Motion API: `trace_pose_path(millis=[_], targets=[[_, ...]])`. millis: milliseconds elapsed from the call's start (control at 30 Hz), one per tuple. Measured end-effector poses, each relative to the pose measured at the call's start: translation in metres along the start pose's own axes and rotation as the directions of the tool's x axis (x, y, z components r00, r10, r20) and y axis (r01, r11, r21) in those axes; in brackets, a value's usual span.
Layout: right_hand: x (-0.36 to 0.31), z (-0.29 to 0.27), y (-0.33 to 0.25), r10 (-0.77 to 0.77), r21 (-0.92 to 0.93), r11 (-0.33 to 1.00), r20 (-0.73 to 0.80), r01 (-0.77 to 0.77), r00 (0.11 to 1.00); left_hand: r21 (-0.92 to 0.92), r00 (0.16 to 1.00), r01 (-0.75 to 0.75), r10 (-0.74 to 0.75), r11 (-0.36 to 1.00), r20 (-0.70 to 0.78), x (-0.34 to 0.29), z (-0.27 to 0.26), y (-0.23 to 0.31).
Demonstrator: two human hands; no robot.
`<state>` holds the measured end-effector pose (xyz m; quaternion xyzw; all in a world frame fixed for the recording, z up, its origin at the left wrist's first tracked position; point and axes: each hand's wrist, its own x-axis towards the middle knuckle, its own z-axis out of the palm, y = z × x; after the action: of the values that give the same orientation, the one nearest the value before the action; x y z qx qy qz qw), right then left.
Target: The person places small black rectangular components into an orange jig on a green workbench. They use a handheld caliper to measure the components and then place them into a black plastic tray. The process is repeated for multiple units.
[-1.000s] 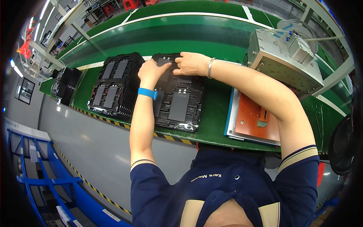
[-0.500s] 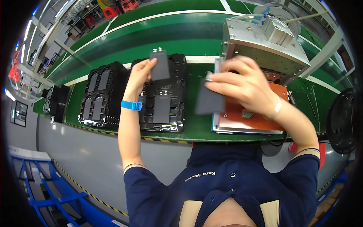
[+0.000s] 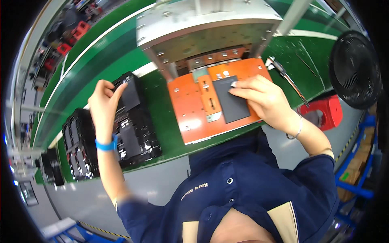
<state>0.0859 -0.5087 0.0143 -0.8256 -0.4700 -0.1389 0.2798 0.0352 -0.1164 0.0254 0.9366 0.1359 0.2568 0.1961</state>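
My right hand (image 3: 263, 97) has its fingertips together at the upper right part of a flat dark grey pouch battery cell (image 3: 231, 101). This cell lies on the orange plate (image 3: 184, 109) of a press-like fixture, its small metal tabs toward the machine. Something whitish shows at those fingertips. Over the black tray (image 3: 152, 143) on the left, my left hand (image 3: 106, 101) is open, thumb apart from the curled fingers. Its thumb is beside the top of a second cell (image 3: 131, 97) in the tray's far slot. Nearer in the same tray lies another cell (image 3: 129, 141).
A metal press head (image 3: 206, 30) stands over the orange plate's far side. Calipers (image 3: 285, 79) lie on the green bench to the right, near a black fan (image 3: 354, 69) and a red stool (image 3: 328, 113). Another filled black tray (image 3: 79, 150) is further left.
The view has swung right toward the fixture. My right hand has brought its cell down onto the orange plate. My left hand has let go of its cell, now in the tray.
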Motion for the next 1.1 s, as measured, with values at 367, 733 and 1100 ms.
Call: trace_pose_path(millis=[367, 733, 1100], targets=[[0.027, 0.014, 0.025, -0.039, -0.126, 0.991, 0.022, 0.041, 0.999, -0.465, 0.401, -0.629, 0.772, 0.623, 0.493, -0.067, 0.042, 0.137], [0.032, 0.019, 0.029, -0.076, -0.12, 0.991, -0.114, 0.062, 0.991, -0.471, 0.416, -0.625, 0.776, 0.623, 0.474, -0.068, 0.048, 0.131], [0.029, 0.016, 0.021, -0.129, -0.277, 0.952, 0.021, 0.129, 0.991, -0.475, 0.417, -0.625, 0.779, 0.62, 0.468, -0.069, 0.051, 0.13]])
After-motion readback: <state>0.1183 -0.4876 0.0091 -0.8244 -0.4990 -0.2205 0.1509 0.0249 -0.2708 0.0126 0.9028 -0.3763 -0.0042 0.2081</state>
